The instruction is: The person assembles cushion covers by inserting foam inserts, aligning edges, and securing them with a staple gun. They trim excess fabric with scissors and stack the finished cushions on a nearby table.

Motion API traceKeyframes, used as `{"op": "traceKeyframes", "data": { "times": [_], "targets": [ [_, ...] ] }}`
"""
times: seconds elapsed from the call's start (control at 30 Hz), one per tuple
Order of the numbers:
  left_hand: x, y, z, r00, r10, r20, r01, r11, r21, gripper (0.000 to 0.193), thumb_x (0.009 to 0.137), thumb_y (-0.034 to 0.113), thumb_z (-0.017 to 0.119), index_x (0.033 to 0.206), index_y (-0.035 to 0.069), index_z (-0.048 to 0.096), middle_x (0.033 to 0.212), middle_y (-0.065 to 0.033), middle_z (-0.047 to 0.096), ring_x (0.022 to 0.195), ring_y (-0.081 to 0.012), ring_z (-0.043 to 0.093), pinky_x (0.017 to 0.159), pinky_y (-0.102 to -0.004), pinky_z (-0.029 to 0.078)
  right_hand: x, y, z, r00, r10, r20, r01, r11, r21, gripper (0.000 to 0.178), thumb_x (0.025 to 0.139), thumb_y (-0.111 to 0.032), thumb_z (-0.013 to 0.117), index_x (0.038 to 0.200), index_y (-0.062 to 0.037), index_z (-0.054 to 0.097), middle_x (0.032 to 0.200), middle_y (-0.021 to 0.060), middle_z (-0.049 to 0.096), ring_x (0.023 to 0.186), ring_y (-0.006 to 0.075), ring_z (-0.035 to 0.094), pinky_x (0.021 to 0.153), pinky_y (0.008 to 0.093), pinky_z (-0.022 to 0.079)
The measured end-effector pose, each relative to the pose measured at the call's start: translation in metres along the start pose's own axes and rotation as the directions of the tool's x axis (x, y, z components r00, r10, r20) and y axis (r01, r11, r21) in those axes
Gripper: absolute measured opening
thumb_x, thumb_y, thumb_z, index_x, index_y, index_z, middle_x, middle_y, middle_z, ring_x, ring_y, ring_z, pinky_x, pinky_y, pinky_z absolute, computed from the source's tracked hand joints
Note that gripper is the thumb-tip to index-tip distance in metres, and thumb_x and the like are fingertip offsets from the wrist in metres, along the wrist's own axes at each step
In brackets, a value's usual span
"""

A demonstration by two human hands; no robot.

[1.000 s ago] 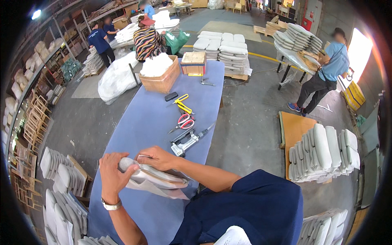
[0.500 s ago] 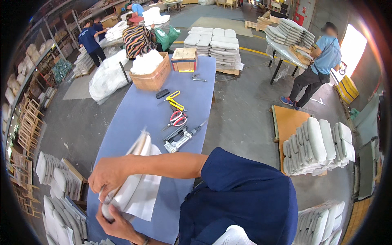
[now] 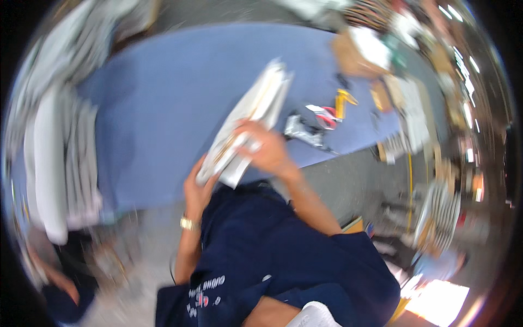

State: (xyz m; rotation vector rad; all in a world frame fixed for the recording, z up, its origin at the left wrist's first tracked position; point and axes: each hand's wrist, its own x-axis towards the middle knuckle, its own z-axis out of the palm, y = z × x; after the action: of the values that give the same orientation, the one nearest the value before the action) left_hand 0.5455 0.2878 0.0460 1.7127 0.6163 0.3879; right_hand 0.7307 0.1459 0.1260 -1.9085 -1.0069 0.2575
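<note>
A white fabric-covered cushion stands tilted on edge over the blue table, with a tan strip along its length that looks like a wooden board. My left hand grips its near end from below. My right hand is closed over its near right part, fingers bent onto the fabric. Motion blur hides exactly what the right fingertips pinch. To the right of the cushion lie a silver staple gun, scissors with red handles and a yellow-handled tool.
Grey-white cushions are stacked at the table's left end. A cardboard box of white stuffing and a smaller box stand at the far right end. Another person is at the lower left, and someone in light blue at the lower right.
My view has swung round toward the table's left side. The cushion now points away from me. My right hand has shifted from across its near end to its right side; the left still holds the end.
</note>
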Motion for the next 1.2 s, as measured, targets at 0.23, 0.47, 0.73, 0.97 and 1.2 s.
{"op": "traceKeyframes", "data": {
  "times": [0.23,0.47,0.73,0.97,1.2],
  "targets": [
    [-0.013,-0.022,0.014,0.987,-0.054,-0.152,0.054,0.999,-0.008,0.068,0.078,0.027,0.091,0.135,0.003,0.064,0.126,-0.0154,0.072,0.115,-0.0243,0.070,0.099,-0.0365,0.053,-0.005,0.016,0.005,0.923,0.128,0.364,-0.152,0.988,0.038,0.032,0.085,-0.007,0.080,0.115,-0.0047,0.070,0.096,0.0098,0.073,0.078,0.0146,0.071,0.074,0.0285,0.057],
    [-0.038,-0.015,0.043,0.962,-0.091,-0.257,0.092,0.996,-0.007,0.071,0.073,0.021,0.093,0.136,0.005,0.064,0.132,-0.0149,0.069,0.118,-0.0255,0.069,0.101,-0.0362,0.053,0.007,0.005,-0.002,0.910,-0.120,0.397,0.132,0.991,-0.002,0.049,0.081,-0.003,0.082,0.127,-0.0082,0.066,0.080,0.0066,0.069,0.067,0.0158,0.065,0.064,0.0298,0.053],
    [-0.061,-0.003,0.077,0.913,-0.043,-0.407,0.110,0.983,0.144,0.071,0.069,0.009,0.090,0.134,0.005,0.064,0.137,-0.0162,0.066,0.124,-0.0315,0.065,0.105,-0.0387,0.051,-0.020,0.032,-0.013,0.754,-0.205,0.624,0.183,0.978,0.100,0.040,0.086,-0.010,0.080,0.125,-0.0157,0.073,0.071,0.0058,0.066,0.056,0.0144,0.056,0.056,0.0293,0.047],
    [-0.083,0.001,0.111,0.851,-0.032,-0.525,0.164,0.965,0.206,0.065,0.069,0.014,0.090,0.129,0.007,0.066,0.137,-0.0146,0.065,0.133,-0.0335,0.058,0.112,-0.0446,0.047,-0.027,0.045,-0.021,0.657,-0.411,0.632,0.417,0.896,0.149,0.019,0.088,-0.011,0.077,0.107,-0.0092,0.077,0.072,0.0100,0.067,0.055,0.0169,0.056,0.054,0.0298,0.046],
    [-0.062,0.030,0.103,0.890,0.180,-0.418,0.067,0.857,0.510,0.058,0.069,0.017,0.092,0.123,0.008,0.070,0.128,-0.0113,0.071,0.129,-0.0264,0.062,0.114,-0.0535,0.042,0.018,0.033,-0.029,0.720,-0.426,0.549,0.274,0.900,0.339,0.011,0.091,-0.018,0.073,0.096,-0.0084,0.075,0.075,0.0087,0.073,0.061,0.0243,0.068,0.058,0.0349,0.051]
  ]
}}
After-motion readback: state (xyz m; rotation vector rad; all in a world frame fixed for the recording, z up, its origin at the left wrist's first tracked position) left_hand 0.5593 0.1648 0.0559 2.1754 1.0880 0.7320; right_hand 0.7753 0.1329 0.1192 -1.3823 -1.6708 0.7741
